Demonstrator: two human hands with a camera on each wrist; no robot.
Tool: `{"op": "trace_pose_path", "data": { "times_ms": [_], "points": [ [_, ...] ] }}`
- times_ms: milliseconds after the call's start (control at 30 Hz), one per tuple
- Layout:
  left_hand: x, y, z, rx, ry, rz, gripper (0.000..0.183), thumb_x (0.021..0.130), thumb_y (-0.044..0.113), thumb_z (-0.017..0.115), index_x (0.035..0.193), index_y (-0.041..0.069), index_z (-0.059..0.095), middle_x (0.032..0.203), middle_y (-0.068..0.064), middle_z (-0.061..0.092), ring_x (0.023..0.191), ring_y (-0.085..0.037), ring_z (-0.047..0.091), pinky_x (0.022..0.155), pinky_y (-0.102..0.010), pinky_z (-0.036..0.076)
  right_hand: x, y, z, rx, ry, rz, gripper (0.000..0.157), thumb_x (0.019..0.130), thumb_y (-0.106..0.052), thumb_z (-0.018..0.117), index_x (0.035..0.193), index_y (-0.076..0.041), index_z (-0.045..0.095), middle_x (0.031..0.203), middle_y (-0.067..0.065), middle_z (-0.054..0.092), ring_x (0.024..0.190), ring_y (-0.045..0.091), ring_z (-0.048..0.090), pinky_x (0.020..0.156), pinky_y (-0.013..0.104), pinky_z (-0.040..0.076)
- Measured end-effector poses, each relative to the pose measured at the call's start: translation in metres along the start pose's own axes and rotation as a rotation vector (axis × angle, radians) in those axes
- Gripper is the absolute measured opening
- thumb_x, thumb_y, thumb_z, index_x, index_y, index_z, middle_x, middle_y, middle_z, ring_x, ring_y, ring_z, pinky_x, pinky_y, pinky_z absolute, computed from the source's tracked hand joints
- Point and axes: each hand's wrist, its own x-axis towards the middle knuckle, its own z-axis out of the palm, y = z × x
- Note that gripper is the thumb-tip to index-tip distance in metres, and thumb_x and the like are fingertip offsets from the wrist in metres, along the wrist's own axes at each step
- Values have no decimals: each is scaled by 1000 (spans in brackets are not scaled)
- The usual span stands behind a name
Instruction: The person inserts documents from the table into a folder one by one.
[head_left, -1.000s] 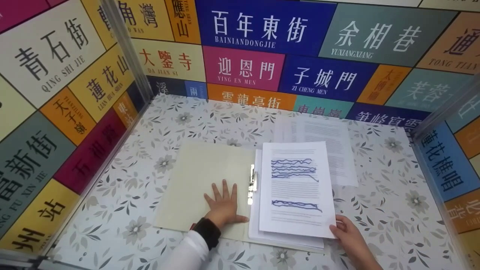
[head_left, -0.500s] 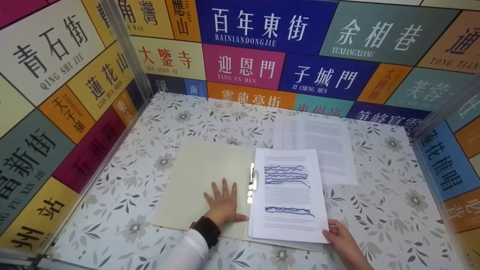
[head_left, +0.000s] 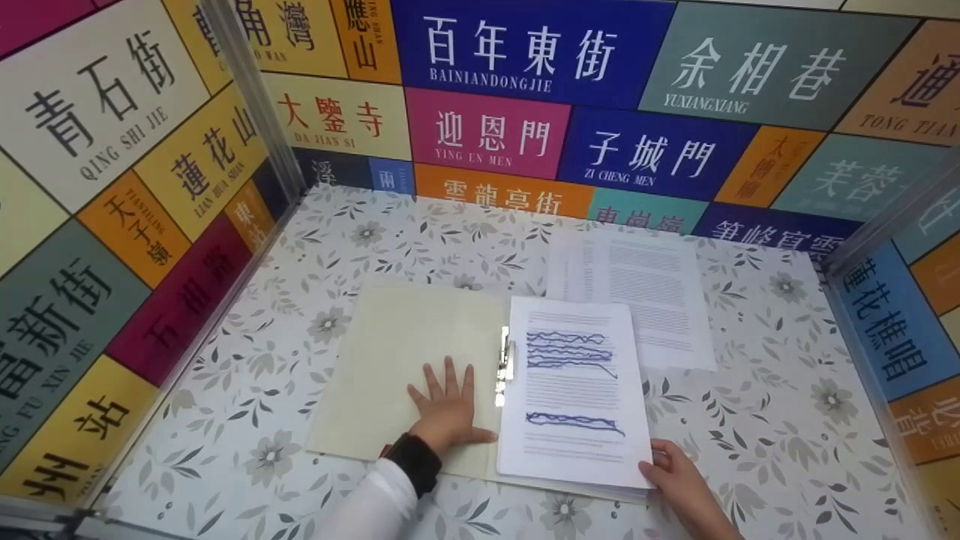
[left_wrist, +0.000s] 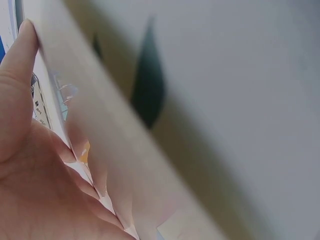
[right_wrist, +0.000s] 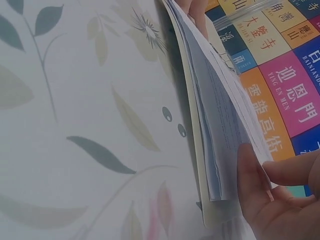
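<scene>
A cream folder (head_left: 375, 352) lies spread open on the table in the head view, a metal clip (head_left: 504, 367) along its fold. My left hand (head_left: 448, 409) presses flat on the bare cover, fingers spread, thumb pointing toward the fold. On the folder's right half rests a stack of printed paper (head_left: 574, 394), its top page crossed by blue scribbled lines. At the stack's lower right corner, my right hand (head_left: 681, 474) pinches paper between thumb and fingers. In the right wrist view the held sheets (right_wrist: 232, 115) are lifted a little above the lower ones.
Several loose printed sheets (head_left: 664, 300) lie behind the stack, partly covered by it. The table (head_left: 300, 262) has a floral covering. Panels with street names (head_left: 487, 135) stand at the back and both sides.
My right hand has drawn the scribbled page left and toward me, down onto the stack beside the clip. The left hand has stayed in place.
</scene>
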Motion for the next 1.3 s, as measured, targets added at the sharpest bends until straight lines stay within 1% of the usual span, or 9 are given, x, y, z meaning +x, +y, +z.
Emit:
{"op": "trace_pose_path", "data": {
  "times_ms": [267,533,667,733,833,900,1067,1167,1300],
  "points": [
    [0,1,-1,5,3,-4,121,66,65,77,156,13,15,161,-22,-1,143,-55,-5,106,-76,7,-1,-2,2,-15,2,7,52,97,-14,52,141,5,31,141,32,43,124,38,53,104,51,42],
    [0,1,-1,2,11,3,121,65,64,77,156,13,16,161,-23,-1,143,-55,-5,106,-76,7,-5,-4,6,-13,29,-33,52,95,-11,53,140,7,32,138,33,46,116,36,59,100,48,45],
    [0,2,-1,0,12,0,121,65,64,78,156,13,16,161,-23,-1,143,-55,-4,106,-76,7,-6,-5,5,-32,44,-45,56,94,-12,55,141,7,32,136,34,47,114,35,58,97,46,47],
    [1,1,-1,4,9,-4,121,65,65,77,156,13,16,161,-22,-1,143,-55,-5,107,-76,7,-6,-6,4,-45,41,-28,59,94,-16,56,143,6,32,138,33,45,120,39,53,101,49,44],
    [1,1,0,14,3,-9,122,65,66,76,156,14,15,161,-22,-2,143,-55,-5,107,-75,7,-8,-7,2,-56,37,-9,63,94,-21,57,145,6,31,142,33,40,129,44,43,108,54,36],
    [2,0,0,16,1,-8,122,65,66,76,156,14,14,161,-22,-2,143,-55,-5,107,-75,7,-9,-7,1,-63,40,-16,64,94,-23,57,145,6,31,143,33,39,131,46,40,110,56,31],
    [1,0,0,0,0,4,122,66,65,76,156,12,15,161,-24,-2,142,-55,-5,106,-76,6,-12,-5,-1,-85,62,-26,64,93,-23,56,145,5,32,140,31,41,128,46,43,108,57,33],
    [0,0,0,-5,6,8,121,66,65,77,156,11,16,161,-24,-1,142,-56,-5,106,-77,6,-13,-4,-2,-71,61,-14,63,93,-23,56,145,4,33,141,29,40,128,45,43,108,58,33],
    [-1,0,-1,0,9,8,122,65,65,76,156,11,16,161,-24,-1,142,-56,-5,106,-76,6,-14,-2,-3,-58,63,-35,60,93,-21,56,143,5,36,139,28,44,127,45,44,107,57,34]
  ]
}}
